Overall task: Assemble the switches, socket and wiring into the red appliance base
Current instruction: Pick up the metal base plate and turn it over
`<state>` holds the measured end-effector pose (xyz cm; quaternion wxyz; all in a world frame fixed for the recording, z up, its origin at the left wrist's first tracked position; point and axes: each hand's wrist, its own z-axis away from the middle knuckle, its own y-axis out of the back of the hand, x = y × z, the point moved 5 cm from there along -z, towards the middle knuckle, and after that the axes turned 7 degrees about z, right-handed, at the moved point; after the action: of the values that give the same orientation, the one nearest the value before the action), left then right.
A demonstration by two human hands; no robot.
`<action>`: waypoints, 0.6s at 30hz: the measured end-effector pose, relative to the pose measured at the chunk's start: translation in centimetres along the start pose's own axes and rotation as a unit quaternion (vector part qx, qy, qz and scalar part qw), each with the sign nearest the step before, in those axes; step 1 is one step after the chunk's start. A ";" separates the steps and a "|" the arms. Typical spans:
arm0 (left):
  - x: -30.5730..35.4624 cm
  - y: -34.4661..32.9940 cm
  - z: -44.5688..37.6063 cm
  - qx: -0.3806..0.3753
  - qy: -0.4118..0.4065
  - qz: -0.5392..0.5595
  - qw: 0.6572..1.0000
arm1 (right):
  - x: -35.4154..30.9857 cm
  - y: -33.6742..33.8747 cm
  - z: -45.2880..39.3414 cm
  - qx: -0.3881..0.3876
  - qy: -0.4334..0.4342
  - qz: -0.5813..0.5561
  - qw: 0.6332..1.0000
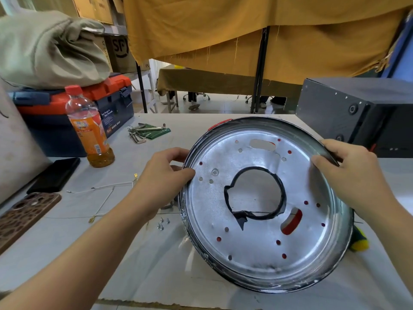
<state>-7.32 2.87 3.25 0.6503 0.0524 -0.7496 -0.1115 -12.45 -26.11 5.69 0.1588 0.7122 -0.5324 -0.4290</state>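
Shiny metal fills the middle of the view: a round metal plate (pixel 263 204) with a big hole in its centre and many small holes is held tilted up over the white table (pixel 156 253). Red is seen through the small holes and at the top edge, so the red appliance base (pixel 220 123) is mostly hidden behind the plate. The plate's left rim is pinched by the left hand (pixel 166 175), thumb on the front. The right rim is gripped by the right hand (pixel 348 173), fingers curled round it. Small screws (pixel 162 224) and thin white wires (pixel 105 189) are lying on the table near the left hand. An orange drink bottle (pixel 88 126) and a toolbox (pixel 93 104) are set farther left
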 end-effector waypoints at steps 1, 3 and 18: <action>0.0 0.0 0.0 0.000 0.000 0.000 1.000 | -0.1 0.0 0.0 0.005 0.000 -0.003 1.000; 0.1 0.0 0.1 0.001 -0.001 -0.002 1.000 | -0.2 0.0 0.1 0.010 0.003 -0.012 1.000; 0.2 0.2 -0.4 0.014 -0.029 -0.040 0.999 | 0.1 0.2 -0.2 0.011 0.007 0.025 1.000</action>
<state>-6.92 2.94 3.51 0.6227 0.0881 -0.7668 -0.1287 -12.38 -26.35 5.87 0.1649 0.7034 -0.5538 -0.4140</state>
